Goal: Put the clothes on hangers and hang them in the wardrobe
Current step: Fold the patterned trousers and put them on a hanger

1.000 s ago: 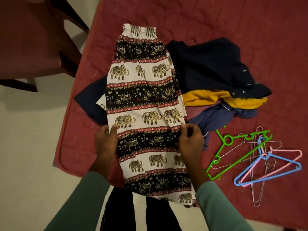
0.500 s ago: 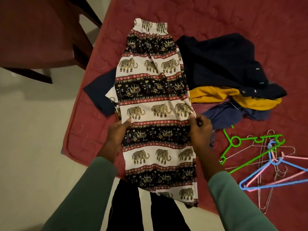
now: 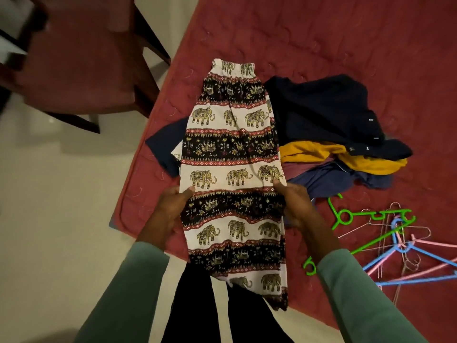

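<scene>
Two hands are pinching the elephant-print garment (image 3: 232, 149) at its side edges, the left hand (image 3: 173, 206) on the left edge and the right hand (image 3: 294, 204) on the right, thumbs on top. The garment is lying lengthwise on the red mattress (image 3: 321, 33), its lower end hanging over the near edge. A clothes pile (image 3: 321, 112) and coloured hangers (image 3: 356, 214) are lying to its right.

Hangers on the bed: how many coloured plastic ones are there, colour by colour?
green hanger: 1
blue hanger: 1
pink hanger: 1
Total: 3
The thin wire hangers tangled among them overlap too much to count.
</scene>
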`<state>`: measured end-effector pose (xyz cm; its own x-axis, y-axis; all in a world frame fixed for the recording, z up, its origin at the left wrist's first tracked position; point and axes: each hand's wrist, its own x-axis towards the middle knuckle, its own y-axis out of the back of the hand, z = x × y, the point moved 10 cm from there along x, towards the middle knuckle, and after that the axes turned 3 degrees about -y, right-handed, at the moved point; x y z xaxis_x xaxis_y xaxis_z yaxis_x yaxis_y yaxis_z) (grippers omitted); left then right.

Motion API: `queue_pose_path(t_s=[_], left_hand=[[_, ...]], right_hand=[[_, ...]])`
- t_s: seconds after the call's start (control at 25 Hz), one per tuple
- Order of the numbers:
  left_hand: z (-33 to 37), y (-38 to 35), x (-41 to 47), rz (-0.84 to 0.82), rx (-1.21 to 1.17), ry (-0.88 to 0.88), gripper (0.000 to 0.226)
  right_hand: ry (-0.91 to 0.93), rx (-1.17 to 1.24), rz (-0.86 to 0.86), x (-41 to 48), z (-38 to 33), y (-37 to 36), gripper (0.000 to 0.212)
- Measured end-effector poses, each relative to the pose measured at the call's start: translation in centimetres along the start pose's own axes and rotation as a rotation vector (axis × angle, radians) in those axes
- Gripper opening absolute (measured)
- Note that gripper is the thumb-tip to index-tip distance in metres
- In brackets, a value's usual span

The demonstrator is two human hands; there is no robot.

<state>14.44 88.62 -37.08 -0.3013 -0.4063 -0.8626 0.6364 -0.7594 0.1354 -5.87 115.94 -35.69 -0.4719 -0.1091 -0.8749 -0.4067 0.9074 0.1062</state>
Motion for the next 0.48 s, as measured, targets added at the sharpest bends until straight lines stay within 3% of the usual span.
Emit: queue_pose_path(t_s=[0.08, 0.2, 0.36, 0.48], left_hand=[[1.4, 0.0, -3.1, -0.088, -0.163, 0.019, 0.020], [6.1, 1.1, -8.8, -0.105, -0.233, -0.123, 0.024], [11.7, 7.3, -15.1, 0.138, -0.293, -0.372, 0.026], [16.4, 9.4, -20.7, 0.122, -0.267, -0.576, 0.014]], right_hand=[[-0.141, 0.154, -0.211, -2.8, -0.6, -1.8, 0.031], [-0.167, 0.133, -0.404, -7.4, -2.6, -3.4, 0.023], [0.281, 0.130, -0.321, -12.6, -10.8, -1.3, 0.020], [0.510, 0.110, -0.279, -18.6, -15.9, 0.0, 0.041]])
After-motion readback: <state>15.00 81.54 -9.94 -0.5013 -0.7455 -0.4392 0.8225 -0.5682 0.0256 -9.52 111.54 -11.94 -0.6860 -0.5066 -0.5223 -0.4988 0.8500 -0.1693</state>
